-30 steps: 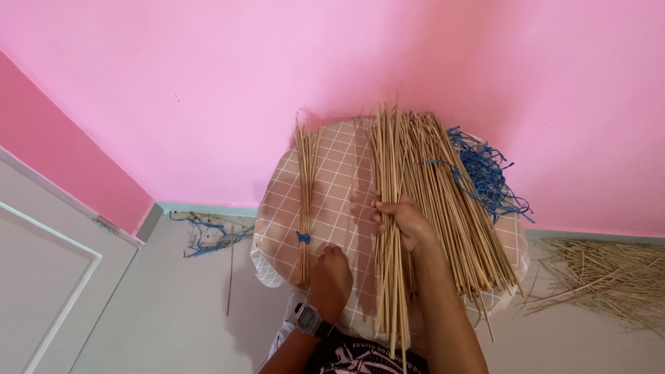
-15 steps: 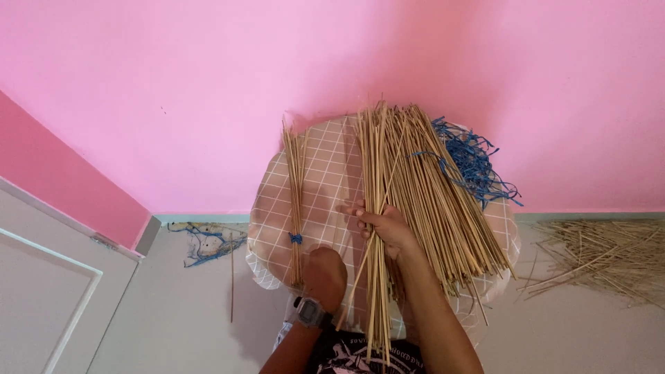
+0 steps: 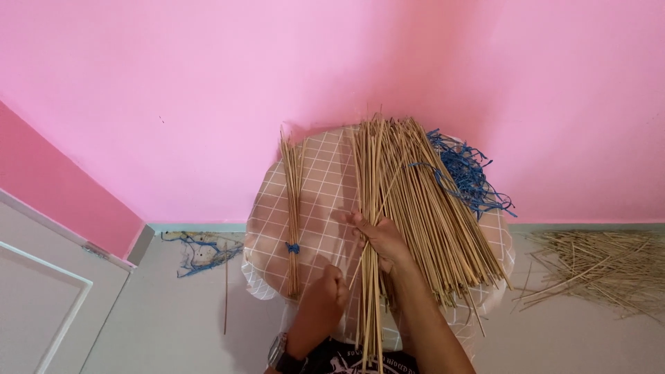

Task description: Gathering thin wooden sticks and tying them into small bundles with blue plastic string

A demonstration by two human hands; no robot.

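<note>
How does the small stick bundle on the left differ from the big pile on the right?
The small bundle is thin and tied with a blue band; the big pile is thick, loose and fanned out. The bundle lies untouched, while the right hand grips sticks from the pile. Both are pale, straight sticks on the checked table.

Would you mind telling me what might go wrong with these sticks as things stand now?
1. The loose stick pile fans over the round table's far and right edges, so sticks may slide to the floor.
2. The right hand grips a few long sticks jutting past the near edge; they could slip or snag.
3. The blue string tangle could catch sticks.
</note>
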